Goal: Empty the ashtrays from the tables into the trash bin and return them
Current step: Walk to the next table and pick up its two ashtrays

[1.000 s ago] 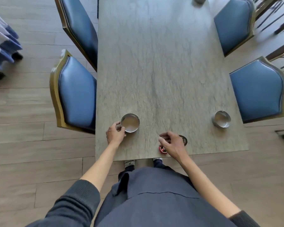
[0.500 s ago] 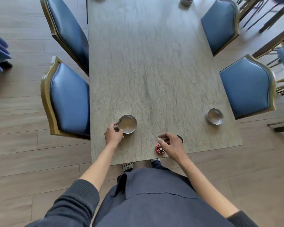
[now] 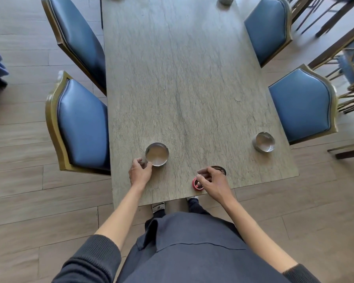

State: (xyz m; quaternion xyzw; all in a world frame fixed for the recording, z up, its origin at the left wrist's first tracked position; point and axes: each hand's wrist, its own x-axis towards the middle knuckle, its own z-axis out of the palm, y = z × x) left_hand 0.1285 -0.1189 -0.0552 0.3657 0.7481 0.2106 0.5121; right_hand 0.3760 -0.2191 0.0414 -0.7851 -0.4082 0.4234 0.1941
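Note:
A round metal ashtray (image 3: pixel 157 154) stands on the grey stone table (image 3: pixel 184 82) near its front left edge. My left hand (image 3: pixel 139 172) grips its near rim with curled fingers and thumb. A second metal ashtray (image 3: pixel 263 142) sits near the table's right edge, untouched. My right hand (image 3: pixel 212 181) hovers at the front edge with fingers curled over a small red round object (image 3: pixel 196 184) and partly covers a dark oval disc (image 3: pixel 220 170); whether it holds either I cannot tell.
Blue padded chairs with gold frames flank the table: two on the left (image 3: pixel 80 123) (image 3: pixel 78 39) and two on the right (image 3: pixel 302 105) (image 3: pixel 268 27). A further metal item (image 3: pixel 225 0) stands at the table's far end. Wooden floor surrounds the table.
The view has shifted slightly, so the table sits a little further left in the frame. Both hands hold the same places on the table; the left one stays on the ashtray rim.

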